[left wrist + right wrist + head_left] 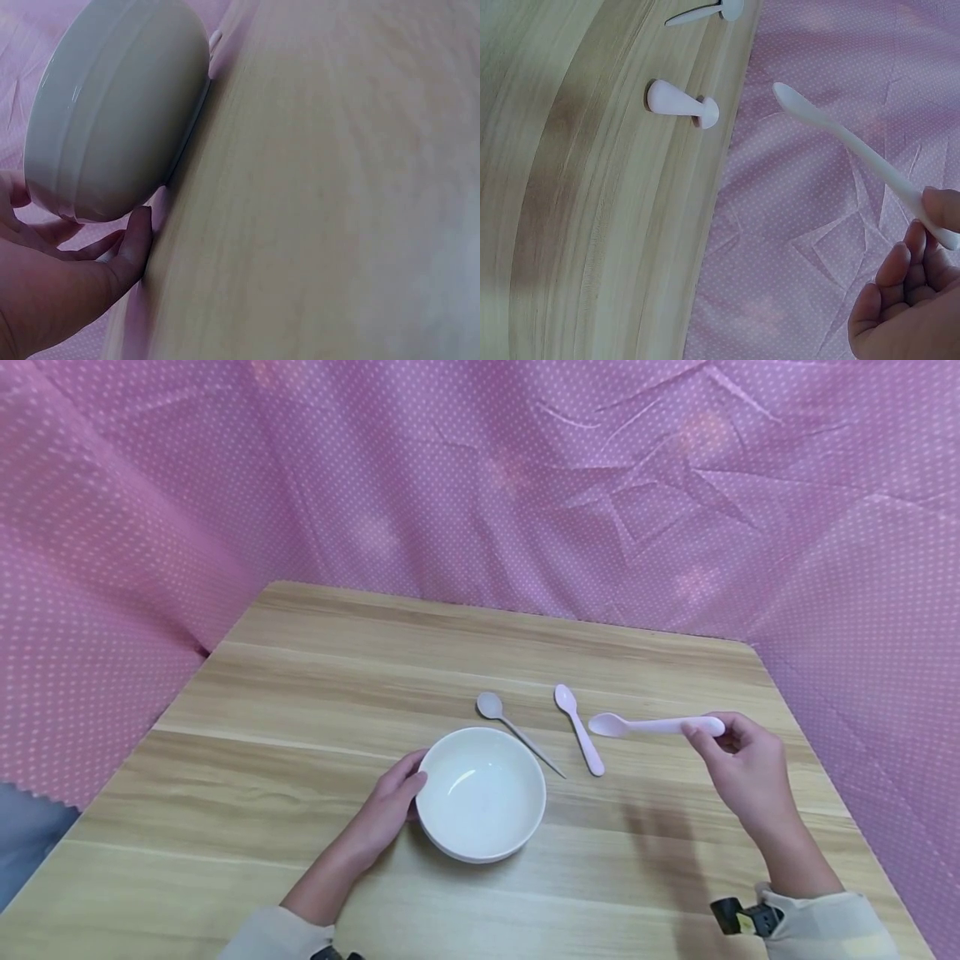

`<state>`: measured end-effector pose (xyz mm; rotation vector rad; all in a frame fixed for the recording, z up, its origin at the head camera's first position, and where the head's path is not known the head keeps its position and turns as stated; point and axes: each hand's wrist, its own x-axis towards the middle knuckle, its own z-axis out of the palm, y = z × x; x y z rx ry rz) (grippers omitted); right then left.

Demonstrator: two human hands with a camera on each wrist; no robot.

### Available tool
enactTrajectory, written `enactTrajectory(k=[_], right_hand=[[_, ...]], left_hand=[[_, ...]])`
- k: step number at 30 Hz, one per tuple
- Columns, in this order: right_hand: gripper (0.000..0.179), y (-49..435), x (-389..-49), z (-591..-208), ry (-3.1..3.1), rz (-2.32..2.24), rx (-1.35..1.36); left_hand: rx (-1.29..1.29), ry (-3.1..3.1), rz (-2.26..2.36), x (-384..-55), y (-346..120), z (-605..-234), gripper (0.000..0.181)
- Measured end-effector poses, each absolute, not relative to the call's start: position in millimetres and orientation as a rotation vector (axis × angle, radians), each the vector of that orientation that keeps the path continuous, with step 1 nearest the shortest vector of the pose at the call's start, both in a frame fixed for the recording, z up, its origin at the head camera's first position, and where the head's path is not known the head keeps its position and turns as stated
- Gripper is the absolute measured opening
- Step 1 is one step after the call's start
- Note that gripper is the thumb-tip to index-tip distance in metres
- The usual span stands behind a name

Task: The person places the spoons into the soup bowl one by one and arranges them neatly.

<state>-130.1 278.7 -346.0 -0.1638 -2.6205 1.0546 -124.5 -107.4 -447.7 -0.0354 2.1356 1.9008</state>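
Observation:
A white bowl (481,797) stands upright on the table, with nothing inside it. My left hand (394,789) holds its left side, thumb at the rim and the other fingers lower along the outer wall, as the bowl's side (124,105) in the left wrist view shows. My right hand (746,764) pinches a pale pink spoon (656,726) by the handle's end between thumb and fingers. That spoon (855,146) is raised above the table, its scoop pointing left in the head view.
A second pale pink spoon (581,735) lies right of the bowl. Behind the bowl lies a greyish spoon (517,732) with a thin, pointed handle. The wooden table (225,760) has pink dotted cloth (465,485) hanging around its back and sides.

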Motion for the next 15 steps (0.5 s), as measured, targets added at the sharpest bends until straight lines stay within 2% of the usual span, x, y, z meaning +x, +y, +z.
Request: enactTrajectory(k=[15], right_hand=[[0.031,273.7,-128.4,-345.4,-2.607,1.132,-0.148]], left_hand=[[-0.028,2.138,1.902,-124.2,-107.5,-448.7,0.041]])
